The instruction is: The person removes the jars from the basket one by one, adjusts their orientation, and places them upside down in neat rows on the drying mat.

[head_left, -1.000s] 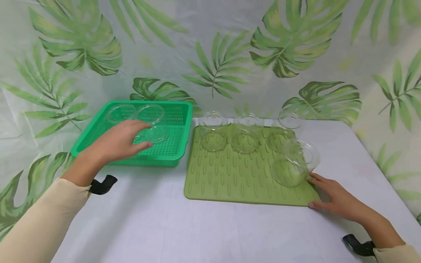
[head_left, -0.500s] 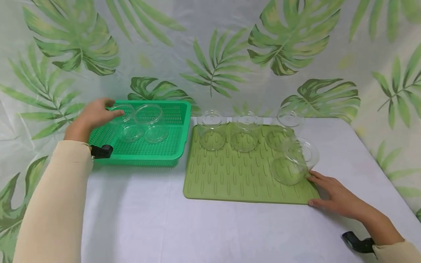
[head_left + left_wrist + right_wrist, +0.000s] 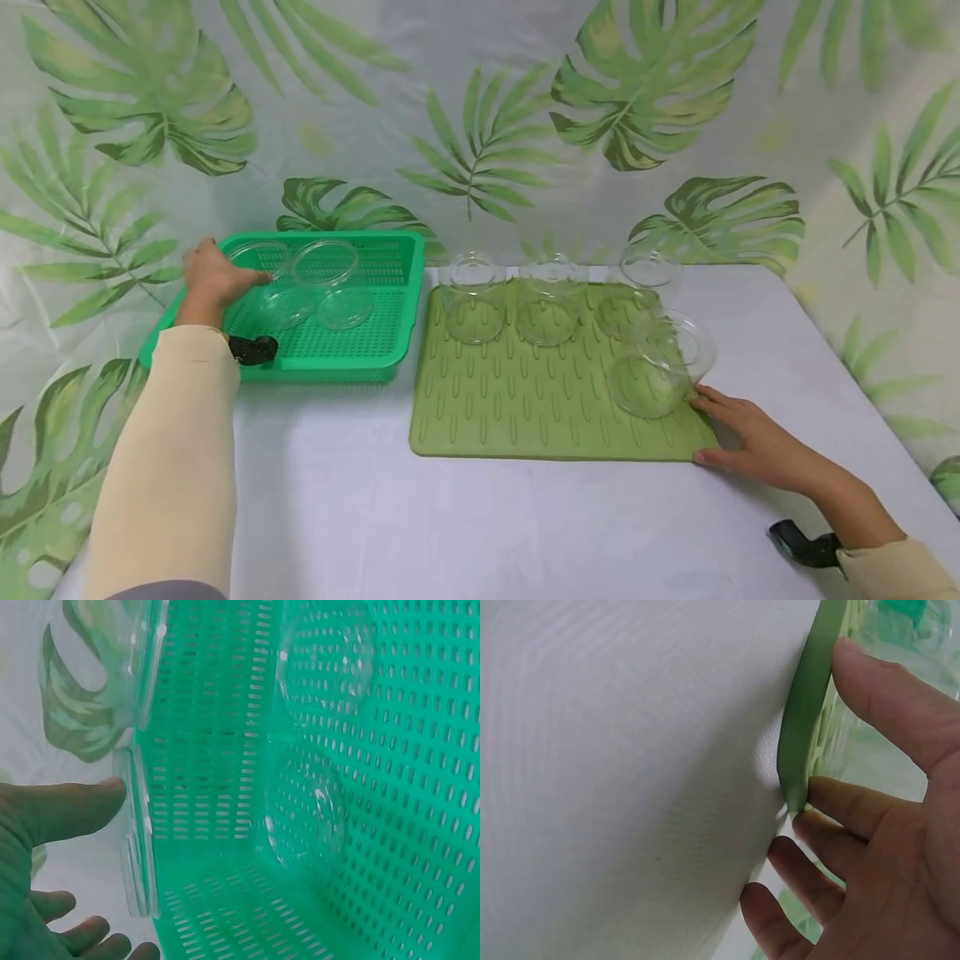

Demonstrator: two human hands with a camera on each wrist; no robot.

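Observation:
A clear cup (image 3: 279, 304) with a wide rim stands in the green basket (image 3: 322, 364), beside a second clear cup (image 3: 330, 287). My left hand (image 3: 210, 279) reaches around the left cup's rim. In the left wrist view, its thumb (image 3: 75, 812) lies at the rim (image 3: 137, 840) with the fingers spread apart. On the right, my right hand (image 3: 761, 442) rests at the right edge of the green mat (image 3: 510, 417), fingers loose. Just beyond its fingertips stands a larger clear cup (image 3: 660, 371) on the mat.
Along the mat's back edge stand three more clear cups, a left one (image 3: 474, 304), a middle one (image 3: 551, 304) and a right one (image 3: 636, 300). White cloth (image 3: 480, 533) covers the table. A leaf-patterned sheet (image 3: 480, 125) hangs behind.
My left hand has moved left, from in front of the cups to the far side of the left cup's rim. The right hand keeps its place at the mat's edge.

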